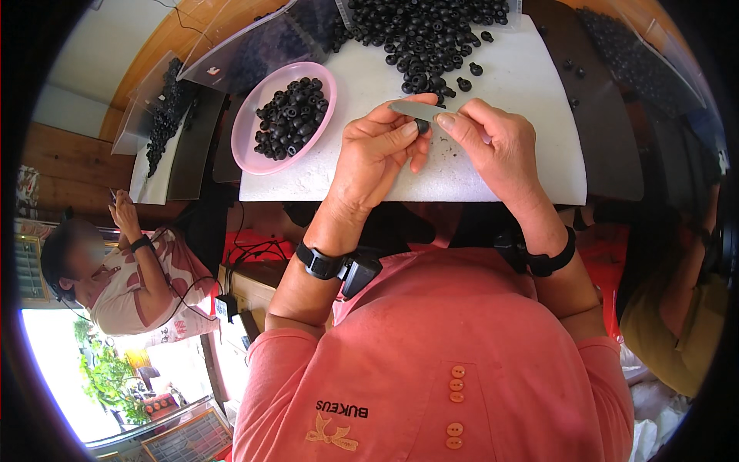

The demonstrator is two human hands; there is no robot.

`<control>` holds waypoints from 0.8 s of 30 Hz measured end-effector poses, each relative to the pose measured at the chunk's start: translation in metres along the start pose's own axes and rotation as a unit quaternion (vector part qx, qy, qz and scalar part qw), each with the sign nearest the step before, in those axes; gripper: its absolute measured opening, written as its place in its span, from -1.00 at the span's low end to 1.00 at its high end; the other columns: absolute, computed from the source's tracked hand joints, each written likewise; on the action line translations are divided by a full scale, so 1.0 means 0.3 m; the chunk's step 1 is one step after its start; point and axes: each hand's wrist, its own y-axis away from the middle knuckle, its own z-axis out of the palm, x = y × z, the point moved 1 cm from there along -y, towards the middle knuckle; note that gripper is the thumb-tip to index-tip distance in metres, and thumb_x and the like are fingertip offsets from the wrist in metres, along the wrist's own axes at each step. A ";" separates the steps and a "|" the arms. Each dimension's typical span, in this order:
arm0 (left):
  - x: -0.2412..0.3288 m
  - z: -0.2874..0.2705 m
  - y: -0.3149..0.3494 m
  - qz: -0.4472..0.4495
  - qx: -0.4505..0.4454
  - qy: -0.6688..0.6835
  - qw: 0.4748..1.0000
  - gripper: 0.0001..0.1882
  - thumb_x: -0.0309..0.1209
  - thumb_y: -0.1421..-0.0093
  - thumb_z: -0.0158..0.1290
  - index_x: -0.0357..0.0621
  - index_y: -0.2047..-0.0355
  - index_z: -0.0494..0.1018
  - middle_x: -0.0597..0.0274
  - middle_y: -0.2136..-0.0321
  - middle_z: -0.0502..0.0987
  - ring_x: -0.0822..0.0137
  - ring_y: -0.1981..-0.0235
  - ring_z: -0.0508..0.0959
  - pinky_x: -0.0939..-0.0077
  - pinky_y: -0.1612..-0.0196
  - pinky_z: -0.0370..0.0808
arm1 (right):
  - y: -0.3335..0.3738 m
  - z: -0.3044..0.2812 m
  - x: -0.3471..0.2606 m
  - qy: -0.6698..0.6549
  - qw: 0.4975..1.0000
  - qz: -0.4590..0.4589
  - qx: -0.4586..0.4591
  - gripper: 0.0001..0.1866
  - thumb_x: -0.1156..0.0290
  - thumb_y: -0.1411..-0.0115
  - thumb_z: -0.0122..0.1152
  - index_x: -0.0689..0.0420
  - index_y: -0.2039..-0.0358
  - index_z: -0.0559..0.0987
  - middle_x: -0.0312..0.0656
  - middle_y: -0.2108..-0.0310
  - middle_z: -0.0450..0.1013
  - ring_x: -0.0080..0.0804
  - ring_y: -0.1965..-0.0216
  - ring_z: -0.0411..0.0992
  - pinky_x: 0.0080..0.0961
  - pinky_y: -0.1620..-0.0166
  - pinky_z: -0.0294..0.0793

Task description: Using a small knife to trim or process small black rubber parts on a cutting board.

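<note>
Over the near part of a white board, my left hand pinches a small round black part between thumb and fingers. My right hand grips a thin, flat grey blade between thumb and forefinger. The blade lies just above the black part, its far end by my left fingertips; whether it touches the part I cannot tell. Dark specks lie on the board below my hands. A pink oval bowl holding many similar black parts sits left of my left hand.
A large heap of black parts spills from a clear bin at the far side. Another clear bin stands behind the bowl. Co-workers sit at left and right, near more black parts. Cables hang at lower left.
</note>
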 end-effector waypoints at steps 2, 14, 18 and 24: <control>-0.001 -0.003 -0.001 -0.001 0.000 -0.002 1.000 -0.62 -0.60 -0.31 0.00 -0.39 -0.13 0.44 0.14 0.36 0.52 0.34 0.46 0.49 0.53 0.43 0.43 | -0.001 -0.002 0.001 0.005 1.000 -0.005 0.000 -0.53 0.02 -0.24 0.23 0.11 0.63 0.45 -0.25 0.77 0.30 -0.31 0.73 0.31 -0.36 0.58 0.25; 0.001 -0.009 -0.001 -0.001 -0.006 0.009 1.000 -0.64 -0.60 -0.31 -0.01 -0.37 -0.12 0.46 0.14 0.36 0.53 0.34 0.47 0.49 0.52 0.43 0.43 | 0.000 -0.004 0.004 0.008 1.000 -0.011 -0.009 -0.52 0.02 -0.25 0.23 0.11 0.64 0.44 -0.25 0.78 0.30 -0.32 0.73 0.31 -0.37 0.58 0.24; 0.005 -0.002 0.001 -0.003 0.003 -0.001 1.000 -0.65 -0.60 -0.31 -0.02 -0.36 -0.11 0.47 0.14 0.36 0.54 0.35 0.47 0.48 0.52 0.44 0.43 | 0.000 -0.007 0.001 0.005 1.000 -0.014 -0.005 -0.52 0.02 -0.24 0.23 0.11 0.64 0.44 -0.25 0.78 0.30 -0.33 0.73 0.30 -0.37 0.58 0.24; 0.008 0.000 0.002 0.001 0.002 -0.008 1.000 -0.65 -0.61 -0.31 -0.02 -0.36 -0.10 0.48 0.14 0.36 0.54 0.36 0.48 0.48 0.54 0.46 0.43 | 0.000 -0.009 -0.001 -0.003 1.000 -0.010 -0.009 -0.52 0.03 -0.25 0.23 0.11 0.64 0.44 -0.25 0.78 0.30 -0.34 0.74 0.28 -0.38 0.59 0.23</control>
